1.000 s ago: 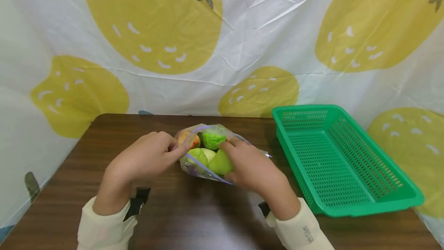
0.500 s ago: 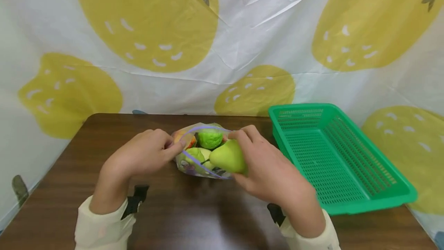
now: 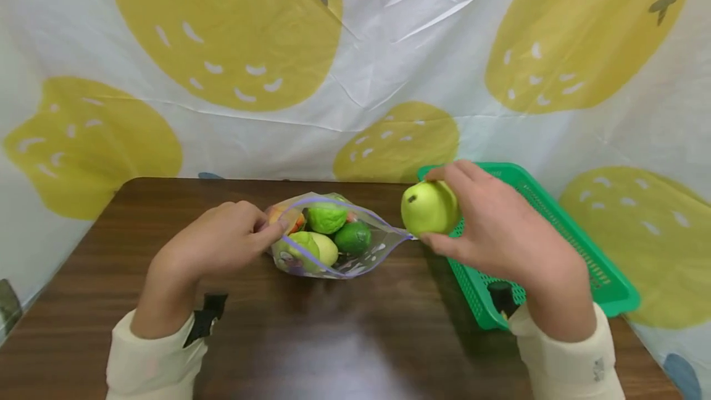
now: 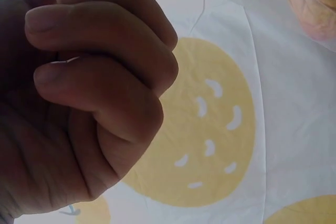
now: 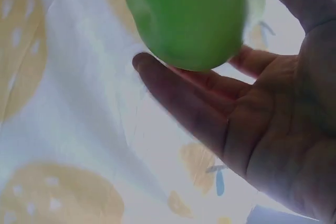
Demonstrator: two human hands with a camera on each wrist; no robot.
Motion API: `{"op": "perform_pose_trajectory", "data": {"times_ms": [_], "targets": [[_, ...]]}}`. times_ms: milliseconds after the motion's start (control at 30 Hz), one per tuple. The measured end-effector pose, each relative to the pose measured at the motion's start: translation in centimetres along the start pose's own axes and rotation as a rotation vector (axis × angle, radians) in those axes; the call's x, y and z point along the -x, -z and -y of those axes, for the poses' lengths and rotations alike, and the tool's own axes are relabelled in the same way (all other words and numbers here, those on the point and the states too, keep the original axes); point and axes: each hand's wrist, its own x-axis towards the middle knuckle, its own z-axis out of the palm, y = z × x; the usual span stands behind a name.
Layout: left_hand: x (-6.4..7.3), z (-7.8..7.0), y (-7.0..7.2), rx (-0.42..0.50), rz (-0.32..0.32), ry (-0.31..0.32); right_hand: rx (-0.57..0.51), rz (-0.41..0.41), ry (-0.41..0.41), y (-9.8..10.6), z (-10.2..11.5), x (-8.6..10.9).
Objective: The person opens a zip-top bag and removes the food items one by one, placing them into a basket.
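Note:
My right hand (image 3: 500, 227) holds a green pear (image 3: 429, 208) between thumb and fingers, in the air beside the near-left part of the green basket (image 3: 622, 306). The same pear (image 5: 189, 19) fills the top of the right wrist view, with the fingers beneath it. My left hand (image 3: 216, 242) pinches the left edge of a clear zip bag (image 3: 383, 245) with a purple seal, its mouth spread apart. Inside the bag lie a dark green avocado-like fruit (image 3: 353, 238), a bumpy green fruit (image 3: 326, 218), pale green fruits (image 3: 324, 250) and an orange-red one. The left wrist view shows curled fingers (image 4: 105, 72).
A brown wooden table (image 3: 333, 350) bears the bag and the basket, which stands at the right, partly hidden by my right arm. Behind the table hangs a white cloth (image 3: 266, 147) printed with yellow fruit.
My right hand has lifted the pear out of the bag and carried it right to the basket's edge. The dark green fruit now shows in the bag. My left hand keeps its pinch on the bag.

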Motion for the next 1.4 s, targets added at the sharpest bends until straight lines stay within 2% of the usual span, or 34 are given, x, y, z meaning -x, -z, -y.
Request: {"op": "perform_pose_trajectory", "data": {"times_ms": [133,300,533,700,867,1067,1400], "targets": [[0.2,0.1,0.1,-0.005,-0.003,0.016,0.028,0.066,-0.062,1.1,-2.6,-2.0],[0.1,0.3,0.3,0.015,0.028,0.026,0.051,0.159,-0.097,0.9,-6.5,-4.9],[-0.4,-0.2,0.4,0.029,0.027,0.031,0.075,0.297,-0.201,-1.1,-12.4,-6.4],[-0.8,0.0,0.4,0.033,0.037,0.026,0.083,0.4,-0.266,-3.4,-15.5,-7.2],[-0.7,0.5,0.1,0.05,0.051,0.025,0.053,0.51,-0.313,-5.6,-16.9,-7.9],[-0.6,0.7,-0.1,0.065,0.045,0.036,0.046,0.584,-0.368,-7.7,-18.0,-8.0],[-0.6,0.8,-0.1,0.078,0.056,0.027,-0.052,0.624,-0.418,-10.7,-19.4,-7.6]]}}
